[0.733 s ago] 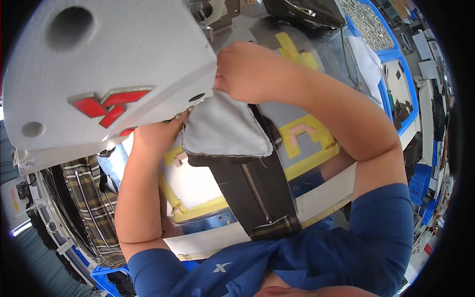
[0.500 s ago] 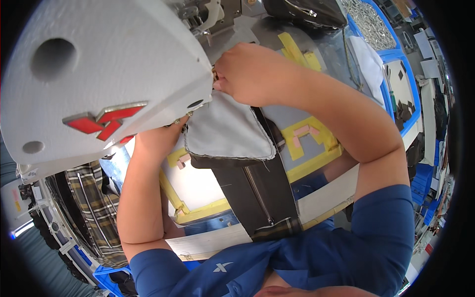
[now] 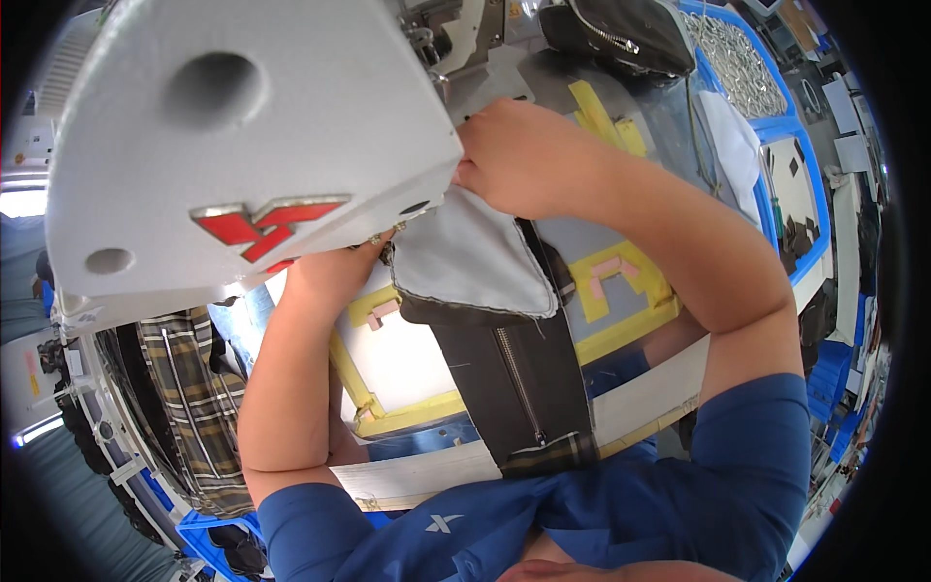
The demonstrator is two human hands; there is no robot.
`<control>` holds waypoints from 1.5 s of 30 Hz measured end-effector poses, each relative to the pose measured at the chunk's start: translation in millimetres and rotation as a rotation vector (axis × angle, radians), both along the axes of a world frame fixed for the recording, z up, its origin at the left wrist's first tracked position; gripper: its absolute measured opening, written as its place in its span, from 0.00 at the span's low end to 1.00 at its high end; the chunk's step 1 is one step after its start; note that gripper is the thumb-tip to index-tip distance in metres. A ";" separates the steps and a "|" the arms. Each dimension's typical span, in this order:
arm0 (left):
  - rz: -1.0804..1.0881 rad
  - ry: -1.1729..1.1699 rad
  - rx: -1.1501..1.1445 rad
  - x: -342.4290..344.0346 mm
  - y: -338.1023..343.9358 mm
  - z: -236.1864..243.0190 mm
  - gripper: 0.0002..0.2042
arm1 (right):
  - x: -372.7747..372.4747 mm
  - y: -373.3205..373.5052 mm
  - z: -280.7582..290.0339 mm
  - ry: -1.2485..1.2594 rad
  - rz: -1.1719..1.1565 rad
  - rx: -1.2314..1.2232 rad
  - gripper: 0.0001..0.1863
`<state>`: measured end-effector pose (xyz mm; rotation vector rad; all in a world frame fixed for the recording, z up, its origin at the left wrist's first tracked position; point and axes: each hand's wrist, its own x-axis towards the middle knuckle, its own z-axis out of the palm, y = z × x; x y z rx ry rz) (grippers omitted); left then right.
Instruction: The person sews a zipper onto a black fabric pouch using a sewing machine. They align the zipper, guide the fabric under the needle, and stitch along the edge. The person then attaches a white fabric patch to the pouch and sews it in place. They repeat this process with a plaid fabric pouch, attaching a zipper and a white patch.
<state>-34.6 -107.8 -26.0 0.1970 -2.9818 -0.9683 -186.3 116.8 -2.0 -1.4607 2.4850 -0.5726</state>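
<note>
A sewing machine's pale grey head (image 3: 388, 126) with a red emblem covers much of the upper left. Below its edge lies a bag piece with a light grey lining (image 3: 470, 254) over dark fabric. A dark strip with a metal zipper (image 3: 519, 383) runs from it toward my body. My right hand (image 3: 514, 155) is closed at the lining's upper edge, its fingertips partly behind the machine head. My left hand (image 3: 339, 276) rests by the piece's left edge, its thumb side touching the fabric. The machine head hides most of its fingers.
Yellow tape and small pink blocks (image 3: 611, 274) mark the worktable. A dark zippered pouch (image 3: 630, 39) sits at the back. Blue trays on the right hold metal parts (image 3: 742, 68) and dark scraps (image 3: 797, 233). Plaid fabric with zippers (image 3: 189, 407) hangs at left.
The whole view has shifted, so machine, bag piece and hands appear further right. My right hand's fingertips are now more hidden behind the machine head. Both hands stay at the piece.
</note>
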 end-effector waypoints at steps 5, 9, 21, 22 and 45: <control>-0.027 0.196 -0.074 1.6 0.5 -7.2 0.14 | -1.1 0.4 -2.7 -0.030 0.063 -0.011 0.16; -0.031 0.222 -0.117 -0.8 0.6 -10.6 0.13 | 0.7 -1.2 2.1 -0.029 0.047 0.014 0.15; -0.098 0.205 -0.160 -5.0 3.1 -3.0 0.15 | -1.4 -1.2 -1.1 -0.088 0.012 0.070 0.19; -0.116 0.203 -0.188 -5.6 2.8 0.4 0.16 | -0.9 -2.8 0.1 -0.082 0.019 0.097 0.19; -0.544 0.141 -0.128 28.3 59.5 74.8 0.26 | 2.6 4.2 -2.0 -0.034 0.015 0.033 0.18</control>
